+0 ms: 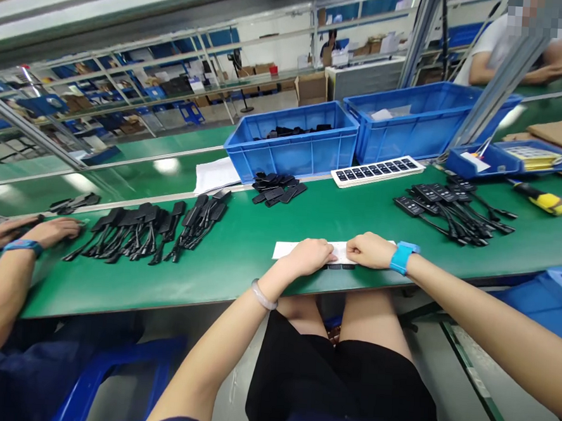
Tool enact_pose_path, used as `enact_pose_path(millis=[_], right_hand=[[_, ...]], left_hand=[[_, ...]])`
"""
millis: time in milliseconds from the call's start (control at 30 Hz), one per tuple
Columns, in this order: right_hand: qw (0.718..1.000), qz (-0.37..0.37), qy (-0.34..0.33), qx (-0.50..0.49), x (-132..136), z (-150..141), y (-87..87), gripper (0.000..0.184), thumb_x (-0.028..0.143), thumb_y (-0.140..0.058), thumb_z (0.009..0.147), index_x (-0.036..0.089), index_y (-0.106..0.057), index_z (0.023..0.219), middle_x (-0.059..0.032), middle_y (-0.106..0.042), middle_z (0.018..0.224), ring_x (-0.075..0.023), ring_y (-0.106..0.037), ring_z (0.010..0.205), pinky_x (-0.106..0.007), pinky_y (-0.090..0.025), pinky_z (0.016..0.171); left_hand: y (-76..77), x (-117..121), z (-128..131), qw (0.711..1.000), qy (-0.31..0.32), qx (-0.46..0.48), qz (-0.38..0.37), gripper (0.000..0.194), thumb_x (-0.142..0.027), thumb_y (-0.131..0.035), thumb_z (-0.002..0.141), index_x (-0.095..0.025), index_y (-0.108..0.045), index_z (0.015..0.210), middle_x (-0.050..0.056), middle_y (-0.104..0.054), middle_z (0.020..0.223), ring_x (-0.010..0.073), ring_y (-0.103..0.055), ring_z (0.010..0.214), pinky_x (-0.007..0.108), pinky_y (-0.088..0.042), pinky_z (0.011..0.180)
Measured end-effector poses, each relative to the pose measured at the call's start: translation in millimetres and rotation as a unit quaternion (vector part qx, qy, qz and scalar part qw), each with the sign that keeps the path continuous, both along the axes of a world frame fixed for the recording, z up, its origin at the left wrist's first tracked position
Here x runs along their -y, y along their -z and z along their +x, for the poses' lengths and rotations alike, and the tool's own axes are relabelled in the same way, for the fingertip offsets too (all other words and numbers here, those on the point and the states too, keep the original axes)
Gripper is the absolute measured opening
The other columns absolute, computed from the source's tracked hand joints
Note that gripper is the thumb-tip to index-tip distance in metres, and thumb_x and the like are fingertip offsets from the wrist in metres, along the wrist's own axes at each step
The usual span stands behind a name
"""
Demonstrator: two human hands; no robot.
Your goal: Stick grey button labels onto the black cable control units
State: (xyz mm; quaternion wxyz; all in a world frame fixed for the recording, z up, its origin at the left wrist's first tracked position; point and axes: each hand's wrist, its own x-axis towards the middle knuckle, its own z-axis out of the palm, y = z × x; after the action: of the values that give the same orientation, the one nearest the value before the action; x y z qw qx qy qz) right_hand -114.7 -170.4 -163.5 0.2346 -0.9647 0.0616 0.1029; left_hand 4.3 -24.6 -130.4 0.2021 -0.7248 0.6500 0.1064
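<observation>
At the near edge of the green table lies a white strip (285, 250), with small black rectangles (339, 267) showing along its lower side. My left hand (310, 255) rests on the strip's middle, its fingers curled and closed against it. Close to its right, my right hand (370, 249) is also closed on the strip, thumb and fingers pinched together. Whatever lies under the fingertips is hidden. To the right sits a pile of black devices with short cables (446, 201). Beyond my hands lies a white sheet of black labels (377, 172).
Blue bins (291, 151) (410, 126) stand at the back, with loose black pieces (277, 188) before one. More cabled black parts (137, 227) lie left, near a co-worker's hands (54, 231). A yellow-black tool (543, 198) and small blue tray (484, 161) are right.
</observation>
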Motion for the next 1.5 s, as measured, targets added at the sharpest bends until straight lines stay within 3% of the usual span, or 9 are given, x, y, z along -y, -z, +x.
enact_pose_path(millis=[233, 400, 600, 767, 933, 1133, 1233, 1333, 1500], right_hand=[[0.996, -0.04, 0.078, 0.017, -7.7, -0.7, 8.0, 0.029, 0.025, -0.044, 0.092, 0.014, -0.068, 0.103, -0.0107, -0.065, 0.101, -0.0237, -0.06, 0.093, -0.027, -0.035, 0.069], [0.999, -0.002, 0.039, 0.017, 13.6, -12.5, 8.3, 0.018, 0.022, -0.054, 0.085, 0.017, -0.07, 0.091, -0.0023, -0.067, 0.089, -0.0156, -0.06, 0.082, -0.021, -0.038, 0.068], [0.998, -0.003, 0.039, 0.039, 23.2, -13.3, 13.1, 0.02, 0.021, -0.052, 0.084, 0.013, -0.07, 0.089, -0.006, -0.067, 0.088, -0.0188, -0.059, 0.083, -0.025, -0.036, 0.067], [0.999, 0.041, -0.019, 0.017, 44.8, -16.8, 10.8, 0.02, 0.026, -0.056, 0.082, 0.013, -0.07, 0.087, -0.0032, -0.066, 0.082, -0.0144, -0.058, 0.076, -0.021, -0.038, 0.064], [0.997, 0.047, -0.052, 0.027, 63.9, -20.3, 17.6, 0.015, 0.02, -0.055, 0.078, 0.012, -0.068, 0.079, -0.0035, -0.064, 0.074, -0.0143, -0.056, 0.069, -0.022, -0.035, 0.061], [0.992, 0.075, -0.1, 0.029, 80.1, -17.9, 36.3, 0.016, 0.025, -0.055, 0.083, 0.017, -0.068, 0.087, 0.0007, -0.066, 0.078, -0.0125, -0.059, 0.071, -0.02, -0.037, 0.061], [0.995, 0.034, -0.074, 0.063, 79.8, -20.2, 41.7, 0.016, 0.02, -0.051, 0.086, 0.014, -0.066, 0.09, -0.0041, -0.066, 0.087, -0.0179, -0.06, 0.081, -0.024, -0.035, 0.066], [0.994, -0.014, -0.046, 0.093, 74.1, -22.9, 42.7, 0.02, 0.018, -0.044, 0.09, 0.012, -0.062, 0.093, -0.0093, -0.065, 0.094, -0.0241, -0.059, 0.085, -0.029, -0.03, 0.064], [0.991, 0.002, -0.08, 0.105, 72.3, -16.8, 37.7, 0.019, 0.033, -0.051, 0.093, 0.016, -0.058, 0.094, -0.0045, -0.064, 0.097, -0.0188, -0.057, 0.085, -0.026, -0.03, 0.064]], left_hand=[[4.1, 5.3, 1.6, 0.999, -0.012, 0.034, 0.002, 0.038, -0.036, -0.035, 0.099, -0.009, -0.062, 0.103, 0.012, -0.062, 0.106, 0.0252, -0.061, 0.097, 0.039, -0.049, 0.08], [-1.3, 8.0, 1.3, 0.999, -0.001, 0.033, 0.024, 0.039, -0.037, -0.035, 0.1, -0.01, -0.063, 0.102, 0.011, -0.063, 0.103, 0.02, -0.061, 0.096, 0.037, -0.048, 0.083], [-1.5, 6.7, 1.5, 0.999, -0.006, 0.043, 0.028, 0.041, -0.038, -0.034, 0.1, -0.009, -0.062, 0.102, 0.011, -0.062, 0.103, 0.0189, -0.06, 0.095, 0.037, -0.047, 0.084], [-1.3, 4.6, 1.0, 0.998, -0.014, 0.051, 0.033, 0.04, -0.037, -0.034, 0.1, -0.009, -0.062, 0.101, 0.011, -0.062, 0.103, 0.0185, -0.059, 0.093, 0.035, -0.046, 0.083], [3.4, 4.1, 6.4, 0.998, -0.023, 0.04, 0.04, 0.04, -0.039, -0.034, 0.1, -0.009, -0.06, 0.097, 0.01, -0.062, 0.099, 0.0184, -0.058, 0.089, 0.032, -0.044, 0.078], [0.8, 2.2, 5.9, 0.998, -0.042, 0.018, 0.052, 0.036, -0.039, -0.035, 0.1, -0.011, -0.057, 0.093, 0.008, -0.06, 0.1, 0.0176, -0.057, 0.087, 0.028, -0.039, 0.073], [-2.8, 4.8, 0.1, 0.996, -0.058, 0.02, 0.057, 0.036, -0.036, -0.032, 0.101, -0.011, -0.056, 0.093, 0.009, -0.06, 0.101, 0.0186, -0.057, 0.089, 0.028, -0.038, 0.074], [-6.1, 8.5, -3.0, 0.994, -0.082, 0.033, 0.059, 0.035, -0.032, -0.029, 0.102, -0.01, -0.055, 0.097, 0.01, -0.061, 0.099, 0.021, -0.059, 0.089, 0.03, -0.037, 0.072], [-11.9, 17.1, -0.2, 0.992, -0.09, 0.032, 0.083, 0.034, -0.034, -0.031, 0.101, -0.011, -0.056, 0.102, 0.009, -0.063, 0.092, 0.0208, -0.059, 0.082, 0.029, -0.035, 0.066]])
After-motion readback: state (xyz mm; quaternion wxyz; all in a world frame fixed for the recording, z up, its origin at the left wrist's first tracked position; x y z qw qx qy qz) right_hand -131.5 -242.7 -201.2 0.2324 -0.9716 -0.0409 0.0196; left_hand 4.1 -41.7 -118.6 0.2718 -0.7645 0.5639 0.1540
